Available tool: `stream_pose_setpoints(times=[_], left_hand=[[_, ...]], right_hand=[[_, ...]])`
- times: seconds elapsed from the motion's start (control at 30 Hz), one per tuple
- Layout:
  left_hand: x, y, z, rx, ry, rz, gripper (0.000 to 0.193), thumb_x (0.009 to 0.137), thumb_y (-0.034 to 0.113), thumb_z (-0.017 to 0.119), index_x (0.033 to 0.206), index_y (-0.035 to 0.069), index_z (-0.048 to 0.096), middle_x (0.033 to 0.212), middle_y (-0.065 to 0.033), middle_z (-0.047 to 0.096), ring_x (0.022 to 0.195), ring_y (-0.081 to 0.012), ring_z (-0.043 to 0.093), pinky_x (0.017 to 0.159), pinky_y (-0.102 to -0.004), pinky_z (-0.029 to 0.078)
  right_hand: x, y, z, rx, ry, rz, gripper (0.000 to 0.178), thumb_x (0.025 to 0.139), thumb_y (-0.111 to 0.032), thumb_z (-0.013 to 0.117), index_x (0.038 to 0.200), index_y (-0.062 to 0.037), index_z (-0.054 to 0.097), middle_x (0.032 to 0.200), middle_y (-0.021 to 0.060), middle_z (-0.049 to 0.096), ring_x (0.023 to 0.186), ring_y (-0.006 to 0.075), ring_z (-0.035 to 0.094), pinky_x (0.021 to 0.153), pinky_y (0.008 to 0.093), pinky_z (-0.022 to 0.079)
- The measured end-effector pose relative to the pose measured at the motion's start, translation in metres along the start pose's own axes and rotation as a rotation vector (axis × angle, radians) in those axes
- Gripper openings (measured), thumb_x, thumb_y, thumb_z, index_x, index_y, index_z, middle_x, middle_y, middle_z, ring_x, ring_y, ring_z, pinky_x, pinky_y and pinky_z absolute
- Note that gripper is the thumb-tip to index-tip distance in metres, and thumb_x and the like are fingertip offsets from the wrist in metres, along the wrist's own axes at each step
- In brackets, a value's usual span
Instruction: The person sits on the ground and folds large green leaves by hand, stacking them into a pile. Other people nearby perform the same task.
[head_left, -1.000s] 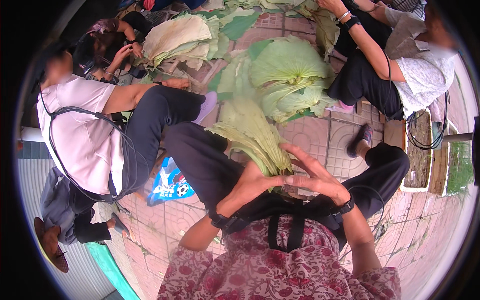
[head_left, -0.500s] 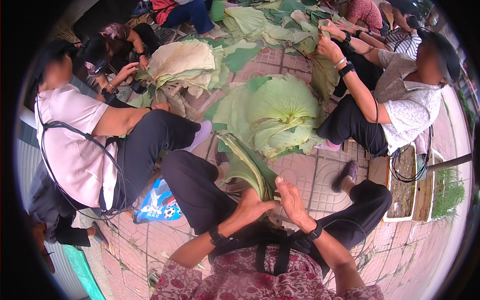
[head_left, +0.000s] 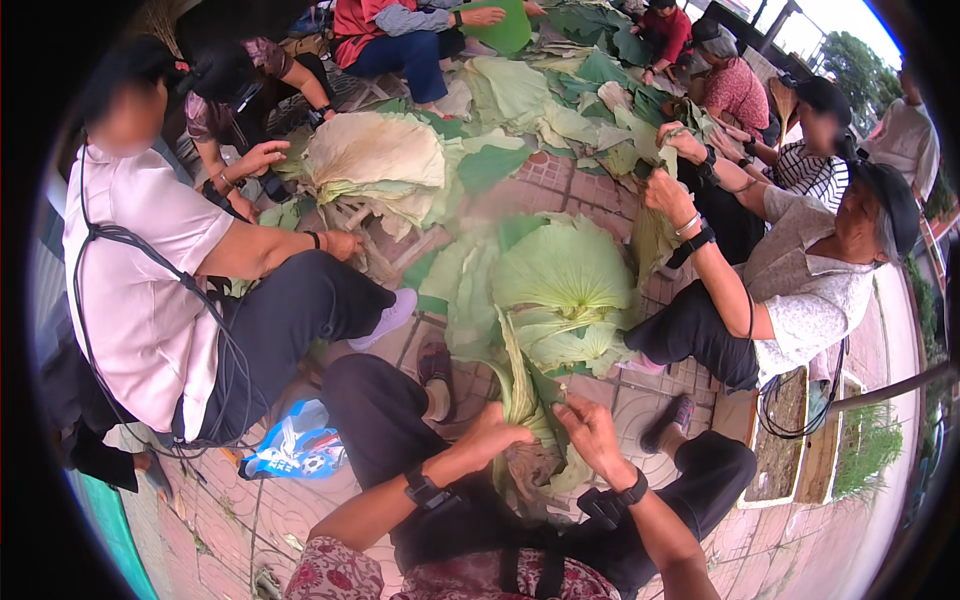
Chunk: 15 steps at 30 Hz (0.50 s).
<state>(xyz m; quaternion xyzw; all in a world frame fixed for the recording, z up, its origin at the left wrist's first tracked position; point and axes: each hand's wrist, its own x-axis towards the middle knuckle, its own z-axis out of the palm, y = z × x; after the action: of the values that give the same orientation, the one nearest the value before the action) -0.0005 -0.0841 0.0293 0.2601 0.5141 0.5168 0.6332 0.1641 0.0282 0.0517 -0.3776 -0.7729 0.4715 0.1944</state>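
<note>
A bundle of folded lotus leaves (head_left: pixel 522 405), green with paler, browned edges, stands between my knees. My left hand (head_left: pixel 488 437) is closed round its left side, thumb pointing across the folds. On the opposite side, my right hand (head_left: pixel 597 435) pinches the leaf edge between thumb and fingers. The lower part of the bundle hangs loose and crinkled below my hands. Just beyond it lies a spread stack of large pale green lotus leaves (head_left: pixel 565 275), veins showing from a central point, on the paving.
Co-workers sit close on both sides: a person in a pink shirt (head_left: pixel 150 240) at left, another in a patterned white shirt (head_left: pixel 810 255) at right holding leaves. More leaf piles (head_left: pixel 375 160) lie ahead. A blue plastic bag (head_left: pixel 295 440) rests by my left leg; planter boxes (head_left: pixel 800 440) stand right.
My right hand has gone from a raised thumb and straighter fingers to pinching the leaf edge. The bundle's lower part now shows between my hands. The whole view has shifted upward.
</note>
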Motion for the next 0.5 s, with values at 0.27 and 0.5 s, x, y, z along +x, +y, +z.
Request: stream_pose_setpoints(times=[0.27, 0.5], left_hand=[[-0.001, -0.013, -0.005, 0.014, 0.107, -0.108, 0.024, 0.083, 0.009, 0.070, 0.102, -0.002, 0.062, 0.088, -0.0007, 0.062, 0.073, -0.0061, 0.054, 0.059, -0.0249, 0.043], [-0.007, 0.001, -0.010, -0.033, 0.135, -0.102, 0.029, 0.086, 0.003, 0.066, 0.113, -0.004, 0.063, 0.096, -0.0027, 0.066, 0.081, -0.0074, 0.059, 0.066, -0.0250, 0.046]], right_hand=[[0.092, 0.024, -0.049, -0.116, 0.032, -0.007, 0.020, 0.095, -0.015, 0.061, 0.083, 0.0008, 0.057, 0.066, 0.0007, 0.041, 0.066, 0.0078, 0.038, 0.058, 0.0285, 0.036], [0.203, -0.071, -0.107, -0.041, 0.462, -0.440, 0.021, 0.101, -0.011, 0.056, 0.113, 0.0024, 0.065, 0.083, 0.0028, 0.062, 0.079, 0.0085, 0.054, 0.071, 0.0244, 0.046]])
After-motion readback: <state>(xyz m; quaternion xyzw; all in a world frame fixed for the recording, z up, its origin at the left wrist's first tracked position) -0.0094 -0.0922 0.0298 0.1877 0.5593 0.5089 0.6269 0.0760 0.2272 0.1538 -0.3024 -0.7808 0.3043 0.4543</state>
